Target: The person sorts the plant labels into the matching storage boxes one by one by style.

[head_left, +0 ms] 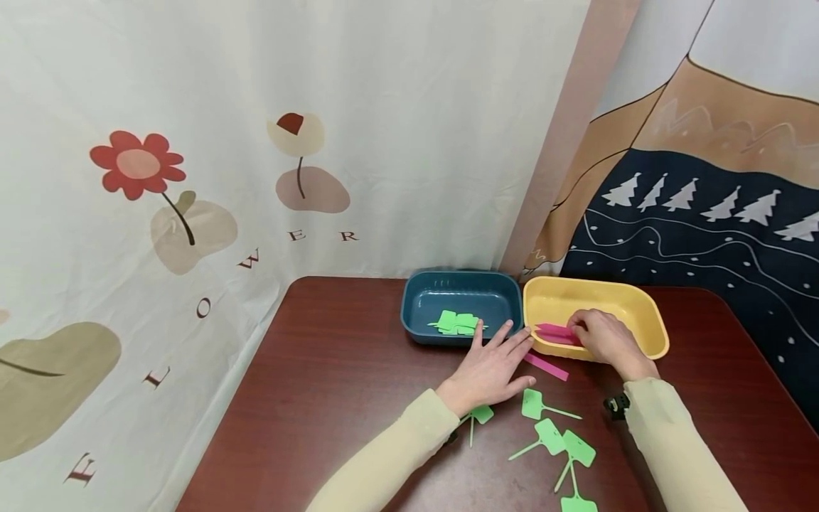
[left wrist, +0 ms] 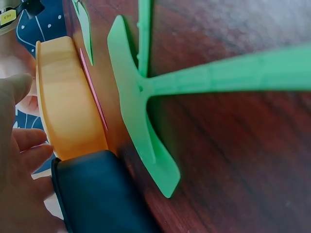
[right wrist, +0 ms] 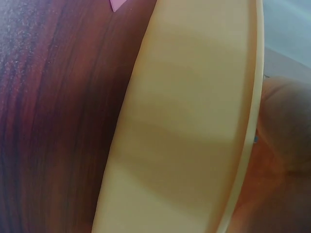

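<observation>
Green tag (left wrist: 130, 99), perhaps dragged if brushed by left hand (head_left: 489, 371), fingers (head_left: 477, 336) spread; cannot tell grip of right hand (head_left: 606, 338).

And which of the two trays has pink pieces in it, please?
The yellow tray, with the right hand over it; the blue tray holds green tags.

Left grip (head_left: 489, 368) was palm-down, fingers (head_left: 501, 333) splayed pretty wide, left arm (head_left: 397, 451) stretched forward. Right grip (head_left: 606, 339) had kinda bent fingers, right arm (head_left: 678, 441) out too.
</observation>
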Available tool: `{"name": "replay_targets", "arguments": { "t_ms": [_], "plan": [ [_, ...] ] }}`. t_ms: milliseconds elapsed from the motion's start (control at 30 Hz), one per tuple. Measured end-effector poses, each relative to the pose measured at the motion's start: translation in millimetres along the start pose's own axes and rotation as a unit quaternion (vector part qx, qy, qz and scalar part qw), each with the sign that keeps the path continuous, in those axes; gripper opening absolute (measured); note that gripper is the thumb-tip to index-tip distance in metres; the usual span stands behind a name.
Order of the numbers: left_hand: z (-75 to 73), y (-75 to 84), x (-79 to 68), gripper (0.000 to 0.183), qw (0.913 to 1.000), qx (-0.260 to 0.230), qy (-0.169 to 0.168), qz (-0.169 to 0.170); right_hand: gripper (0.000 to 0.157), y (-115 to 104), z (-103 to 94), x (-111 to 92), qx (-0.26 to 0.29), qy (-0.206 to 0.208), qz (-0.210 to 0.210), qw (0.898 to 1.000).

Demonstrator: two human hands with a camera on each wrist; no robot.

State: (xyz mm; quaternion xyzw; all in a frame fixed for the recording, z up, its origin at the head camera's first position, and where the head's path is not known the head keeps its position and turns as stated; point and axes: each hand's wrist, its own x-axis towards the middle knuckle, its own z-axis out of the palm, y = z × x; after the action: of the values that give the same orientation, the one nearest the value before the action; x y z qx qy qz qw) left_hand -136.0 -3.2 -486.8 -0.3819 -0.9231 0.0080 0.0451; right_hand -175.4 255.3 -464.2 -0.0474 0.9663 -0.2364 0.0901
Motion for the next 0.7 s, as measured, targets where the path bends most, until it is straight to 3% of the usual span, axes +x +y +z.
{"name": "replay_targets", "arguments": {
  "t_ms": [233,333,533,700],
  "plan": [
    [0.8,0.9,0.1,0.071,1.0000,-0.005,-0.002,-0.003,0.044,-4.8,4.3,-7.6,-0.013,0.082,-0.007,0.997],
    [2.0,1.4,0.1,0.072,1.0000,-0.006,-0.003,-0.004,0.047,-7.1,6.2,-18.2,-0.006,0.123,-0.022,0.992],
    [3.7,0.3,0.1,0.072,1.0000,-0.002,-0.003,-0.005,0.045,-12.5,10.4,-46.8,-0.007,0.213,-0.088,0.973],
    [2.1,-0.2,0.2,0.071,1.0000,-0.004,-0.004,-0.003,0.045,-15.9,21.6,-67.7,-0.004,0.247,-0.140,0.959]
  ]
}}
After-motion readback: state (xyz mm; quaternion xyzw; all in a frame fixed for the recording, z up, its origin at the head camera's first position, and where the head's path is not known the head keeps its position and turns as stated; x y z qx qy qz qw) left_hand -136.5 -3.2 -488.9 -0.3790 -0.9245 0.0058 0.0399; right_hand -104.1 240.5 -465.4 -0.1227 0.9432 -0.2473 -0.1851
